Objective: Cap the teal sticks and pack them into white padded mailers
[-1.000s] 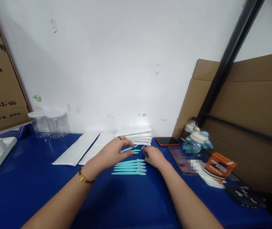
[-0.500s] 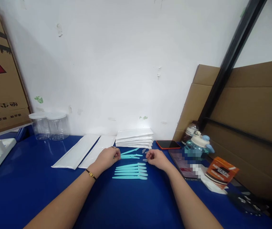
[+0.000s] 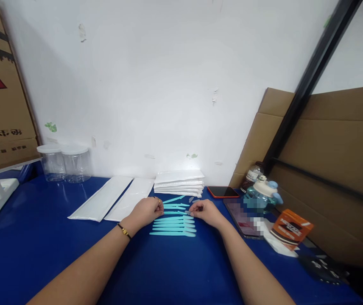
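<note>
Between my hands lies a teal eyebrow razor (image 3: 172, 213), its handle end pinched in my left hand (image 3: 148, 211). My right hand (image 3: 205, 212) has its fingers closed on a small clear blade cap (image 3: 188, 213) at the other end of that razor; whether the cap is fully over the blade I cannot tell. Just below is a row of several teal razors with pale caps (image 3: 173, 233), side by side with their heads to the right. Above, a few more razors (image 3: 175, 199) lie less evenly, close to loose clear caps (image 3: 191, 199).
White packets are stacked (image 3: 179, 184) against the wall, with two flat white packets (image 3: 101, 199) to their left. Clear jars (image 3: 76, 166) stand at the far left. Rightward are a red-edged phone (image 3: 222, 192), a larger dark phone, a blue bottle (image 3: 260, 195) and an orange pouch (image 3: 291, 228).
My right hand has moved left with a clear cap to the tip of a razor. My left hand has shifted slightly right, drawing one razor apart from the upper group.
</note>
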### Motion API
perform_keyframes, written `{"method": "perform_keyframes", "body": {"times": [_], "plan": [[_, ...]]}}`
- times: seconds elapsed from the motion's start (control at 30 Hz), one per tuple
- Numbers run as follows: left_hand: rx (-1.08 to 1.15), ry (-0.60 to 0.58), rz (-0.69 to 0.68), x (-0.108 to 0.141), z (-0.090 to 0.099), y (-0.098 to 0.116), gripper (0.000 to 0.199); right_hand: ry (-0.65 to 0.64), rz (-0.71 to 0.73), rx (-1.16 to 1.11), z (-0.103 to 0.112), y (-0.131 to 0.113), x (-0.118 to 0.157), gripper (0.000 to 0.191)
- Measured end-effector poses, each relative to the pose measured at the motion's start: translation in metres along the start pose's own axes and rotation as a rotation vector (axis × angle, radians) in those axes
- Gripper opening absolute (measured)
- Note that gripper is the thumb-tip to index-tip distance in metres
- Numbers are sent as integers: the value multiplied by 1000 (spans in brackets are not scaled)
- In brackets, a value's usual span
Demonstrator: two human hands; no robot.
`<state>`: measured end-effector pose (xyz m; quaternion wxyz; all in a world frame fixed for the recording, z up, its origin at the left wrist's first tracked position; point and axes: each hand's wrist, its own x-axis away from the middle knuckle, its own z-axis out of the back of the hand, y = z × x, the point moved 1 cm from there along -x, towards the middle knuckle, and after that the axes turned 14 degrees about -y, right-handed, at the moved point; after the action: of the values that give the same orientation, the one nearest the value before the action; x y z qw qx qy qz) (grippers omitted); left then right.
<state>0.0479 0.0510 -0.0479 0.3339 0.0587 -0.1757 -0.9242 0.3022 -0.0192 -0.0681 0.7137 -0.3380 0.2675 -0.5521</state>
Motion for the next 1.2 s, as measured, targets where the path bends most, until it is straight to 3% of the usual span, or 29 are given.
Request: {"method": "perform_keyframes", "body": {"times": [0.4, 0.47, 0.57, 0.63, 0.83, 0.97, 1.2], "plan": [[37, -85, -18, -4, -6, 13, 16, -72, 58, 78, -4, -11, 1, 14], [37, -52, -24, -4, -5, 11, 20, -7, 46, 92, 5, -7, 2, 16], [-18, 38, -15, -4, -3, 3, 23, 234, -52, 171, 23, 6, 5, 19], [-64, 52, 1, -6, -3, -3, 22, 306, -92, 267, 30, 14, 6, 21], [-62, 47, 69, -10, -6, -10, 16, 155, -53, 452, 26, 20, 2, 20], [-55, 34, 74, -9, -4, -8, 12, 131, -46, 510, 24, 13, 3, 13], [-83, 31, 57, -8, -2, -4, 9, -2, 37, 358, 14, 0, 8, 14]]}}
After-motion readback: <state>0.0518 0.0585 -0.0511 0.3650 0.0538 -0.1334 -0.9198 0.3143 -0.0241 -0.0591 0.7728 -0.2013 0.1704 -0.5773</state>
